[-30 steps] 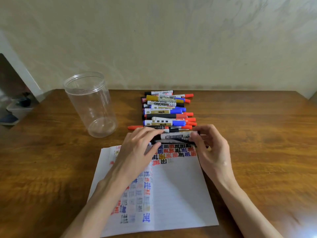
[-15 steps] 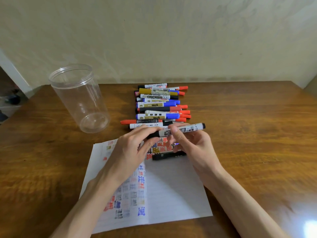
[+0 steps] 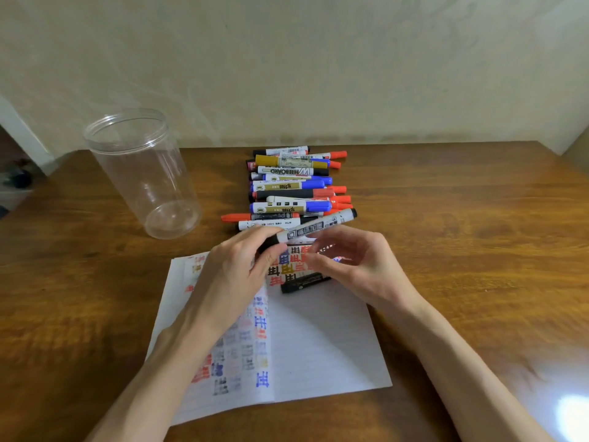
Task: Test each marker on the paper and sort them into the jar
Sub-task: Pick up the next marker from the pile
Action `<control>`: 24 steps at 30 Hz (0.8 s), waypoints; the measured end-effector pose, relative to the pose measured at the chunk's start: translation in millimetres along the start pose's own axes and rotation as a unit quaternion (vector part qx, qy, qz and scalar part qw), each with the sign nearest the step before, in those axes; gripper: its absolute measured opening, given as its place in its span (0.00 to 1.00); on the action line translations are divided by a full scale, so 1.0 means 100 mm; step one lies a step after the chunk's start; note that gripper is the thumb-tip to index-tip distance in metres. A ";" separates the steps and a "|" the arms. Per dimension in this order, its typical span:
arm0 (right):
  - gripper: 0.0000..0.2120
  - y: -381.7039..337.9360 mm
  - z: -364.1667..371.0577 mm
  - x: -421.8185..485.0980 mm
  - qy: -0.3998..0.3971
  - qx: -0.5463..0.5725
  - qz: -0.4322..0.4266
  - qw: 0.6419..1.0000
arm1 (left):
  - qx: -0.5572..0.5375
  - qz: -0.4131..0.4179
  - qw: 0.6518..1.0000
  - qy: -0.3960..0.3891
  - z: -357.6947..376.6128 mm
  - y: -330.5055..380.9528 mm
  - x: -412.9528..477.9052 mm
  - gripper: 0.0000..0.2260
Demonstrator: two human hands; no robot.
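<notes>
Evidently left fingers [image 3: 251, 237] clamp the marker [image 3: 318, 229], covering its cap; right fingers [image 3: 338, 243] blurred, grip unclear.

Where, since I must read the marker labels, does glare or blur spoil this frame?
Head view: glare whitens the table at lower right; the label on the held marker is smeared; labels in the marker pile are partly readable; wide-angle distortion leans the jar.

The word "WHITEBOARD" stands upside down on one white-barrelled marker [image 3: 288, 171]; the other labels are too blurred to read.
</notes>
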State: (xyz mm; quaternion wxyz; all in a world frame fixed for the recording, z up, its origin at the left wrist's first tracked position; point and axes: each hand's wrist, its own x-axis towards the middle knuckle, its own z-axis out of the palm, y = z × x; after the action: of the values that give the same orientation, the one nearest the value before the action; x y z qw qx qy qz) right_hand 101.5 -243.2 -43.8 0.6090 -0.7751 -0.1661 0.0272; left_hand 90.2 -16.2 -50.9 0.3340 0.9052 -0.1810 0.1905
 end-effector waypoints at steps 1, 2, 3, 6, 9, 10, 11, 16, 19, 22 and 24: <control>0.09 0.03 -0.07 -0.01 0.011 -0.072 -0.019 0.997 | 0.012 -0.010 1.000 0.007 -0.02 -0.03 0.01 0.17; 0.11 0.08 -0.13 -0.02 0.023 -0.151 -0.037 0.988 | 0.031 -0.020 0.999 0.011 -0.04 -0.06 0.02 0.16; 0.11 0.11 -0.18 -0.03 0.029 -0.220 -0.051 0.974 | 0.056 -0.028 0.998 0.013 -0.06 -0.10 0.02 0.15; 0.13 0.19 -0.24 -0.04 0.005 -0.330 -0.059 0.942 | 0.104 -0.052 0.993 0.023 -0.06 -0.23 0.05 0.13; 0.17 0.22 -0.23 -0.03 -0.026 -0.346 -0.063 0.936 | 0.075 -0.073 0.994 0.041 -0.04 -0.28 0.12 0.13; 0.17 0.23 -0.23 -0.03 -0.031 -0.347 -0.063 0.935 | 0.058 -0.082 0.994 0.049 -0.05 -0.30 0.16 0.13; 0.17 0.24 -0.23 -0.03 -0.029 -0.345 -0.064 0.936 | 0.039 -0.090 0.994 0.057 -0.07 -0.30 0.21 0.13; 0.12 0.28 -0.21 -0.02 -0.002 -0.349 -0.078 0.934 | 0.015 -0.105 0.993 0.059 -0.17 -0.26 0.53 0.14; 0.12 0.28 -0.18 -0.01 -0.001 -0.348 -0.082 0.934 | 0.040 -0.124 0.991 0.030 -0.09 -0.31 0.78 0.14; 0.11 0.29 -0.19 -0.01 0.010 -0.340 -0.091 0.936 | 0.064 -0.126 0.990 -0.014 0.05 -0.39 0.89 0.14; 0.11 0.30 -0.18 -0.01 0.022 -0.333 -0.094 0.938 | 0.052 -0.131 0.990 -0.024 0.11 -0.43 0.87 0.14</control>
State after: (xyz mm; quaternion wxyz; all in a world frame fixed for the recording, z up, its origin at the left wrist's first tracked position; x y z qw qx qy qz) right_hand 111.7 -266.2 -68.5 0.3189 -0.9149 -0.2245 -0.1042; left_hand 186.7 -10.5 -41.2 0.3039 0.9415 -0.0588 0.1330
